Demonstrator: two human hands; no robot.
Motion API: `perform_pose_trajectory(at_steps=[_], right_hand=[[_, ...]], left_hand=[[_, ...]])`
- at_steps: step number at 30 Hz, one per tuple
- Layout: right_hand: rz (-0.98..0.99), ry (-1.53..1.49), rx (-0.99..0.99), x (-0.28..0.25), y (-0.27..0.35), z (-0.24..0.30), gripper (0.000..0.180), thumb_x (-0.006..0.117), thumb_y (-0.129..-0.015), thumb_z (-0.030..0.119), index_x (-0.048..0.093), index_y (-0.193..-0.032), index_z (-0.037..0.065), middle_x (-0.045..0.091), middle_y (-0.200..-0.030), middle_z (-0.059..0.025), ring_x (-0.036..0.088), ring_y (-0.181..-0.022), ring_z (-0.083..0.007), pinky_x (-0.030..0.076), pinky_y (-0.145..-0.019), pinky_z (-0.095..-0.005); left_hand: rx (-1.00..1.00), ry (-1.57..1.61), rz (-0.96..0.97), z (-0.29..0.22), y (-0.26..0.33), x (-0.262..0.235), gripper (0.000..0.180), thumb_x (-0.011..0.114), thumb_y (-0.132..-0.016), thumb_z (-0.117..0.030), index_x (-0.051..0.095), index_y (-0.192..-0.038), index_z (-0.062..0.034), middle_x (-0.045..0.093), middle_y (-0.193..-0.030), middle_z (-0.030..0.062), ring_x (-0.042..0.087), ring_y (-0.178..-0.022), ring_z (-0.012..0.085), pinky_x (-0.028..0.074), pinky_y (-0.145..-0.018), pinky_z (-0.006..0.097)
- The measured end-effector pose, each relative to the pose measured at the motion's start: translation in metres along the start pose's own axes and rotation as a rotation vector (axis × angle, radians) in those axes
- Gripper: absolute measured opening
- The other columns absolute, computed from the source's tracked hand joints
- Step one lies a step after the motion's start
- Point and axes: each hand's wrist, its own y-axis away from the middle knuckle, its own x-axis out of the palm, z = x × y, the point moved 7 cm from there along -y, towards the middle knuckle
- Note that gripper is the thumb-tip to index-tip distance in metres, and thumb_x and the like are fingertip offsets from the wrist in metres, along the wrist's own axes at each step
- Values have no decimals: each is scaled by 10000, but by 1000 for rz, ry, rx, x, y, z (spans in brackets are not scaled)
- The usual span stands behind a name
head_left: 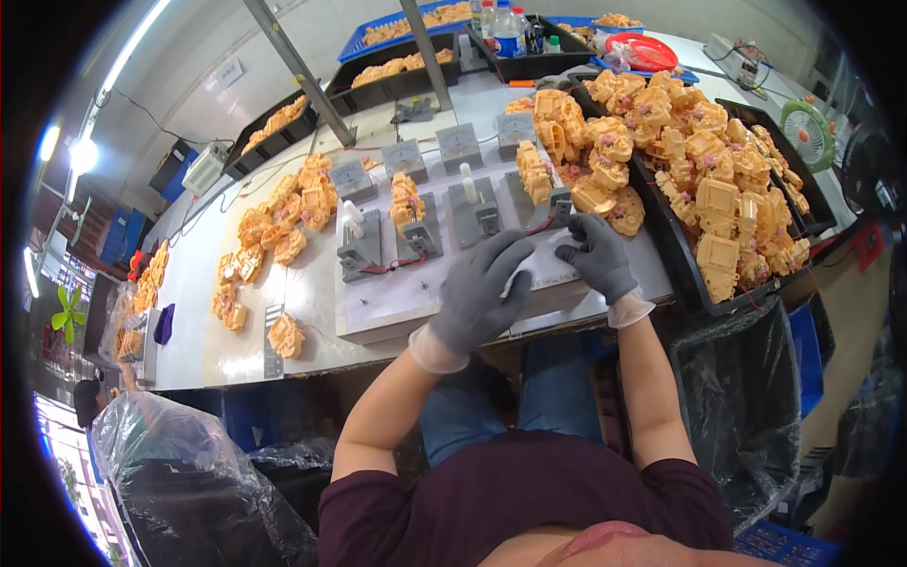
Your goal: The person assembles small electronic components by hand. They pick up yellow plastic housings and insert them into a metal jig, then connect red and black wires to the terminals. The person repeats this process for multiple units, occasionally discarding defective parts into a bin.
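Observation:
My left hand (480, 295), in a grey glove, hovers over the front of a white-topped test board (402, 310). Its fingers are bent, with the thumb apart from them and no held object visible. Also gloved, my right hand (602, 257) is at the board's right end, thumb and forefinger apart, nothing seen between them. Nearest to it is a grey clamp fixture (559, 208) carrying an orange-tan plastic housing (535, 173). Another housing (406, 202) sits in the second fixture from the left. Two fixtures, each with a white plunger (352, 217), bear no housing. Grey meter boxes (402, 159) stand behind.
A black crate (682, 276) heaped with housings stands at right, beside a loose pile (605, 156). More housings (283, 213) lie left on the table (194, 350). Metal posts (307, 80) rise behind. Plastic-lined bins (179, 463) flank me below the table edge. A green fan (806, 137) stands far right.

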Motion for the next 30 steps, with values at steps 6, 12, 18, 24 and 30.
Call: perform_pose_trajectory(at_steps=[6, 12, 18, 24, 30], right_hand=[[-215, 179, -96, 6, 14, 34, 262, 724, -728, 82, 623, -968, 52, 604, -911, -95, 615, -800, -236, 510, -680, -321], [31, 108, -427, 110, 33, 124, 145, 668, -762, 107, 651, -901, 72, 616, -850, -76, 611, -737, -252, 500, -636, -319], [175, 143, -431, 166, 16, 140, 100, 656, -767, 159, 672, -826, 79, 602, -811, -77, 585, -779, -285, 473, -666, -389], [242, 149, -416, 170, 19, 137, 130, 675, -761, 136, 687, -866, 60, 610, -814, -91, 590, -782, -273, 475, -686, -358], [246, 204, -389, 169, 18, 140, 192, 691, -739, 144, 685, -906, 51, 616, -833, -91, 603, -763, -243, 483, -676, -337]], left_hand=[[-309, -253, -288, 64, 104, -75, 237, 599, -772, 12, 595, -1006, -21, 621, -993, 162, 628, -850, 340, 514, -719, 392], [-322, -445, -466, 83, 148, -89, 217, 570, -780, 29, 590, -987, -30, 619, -931, 149, 614, -798, 321, 500, -682, 374], [-311, -392, -488, 81, 149, -98, 224, 598, -748, 45, 582, -954, -40, 616, -926, 144, 620, -798, 322, 503, -668, 372], [-629, 49, -406, 101, 152, -122, 158, 616, -798, -13, 624, -954, -36, 615, -880, 69, 584, -665, 117, 465, -614, 237], [-705, -257, -712, 200, 186, -254, 147, 561, -857, -56, 635, -980, -29, 620, -907, 64, 595, -703, 122, 469, -645, 232]])
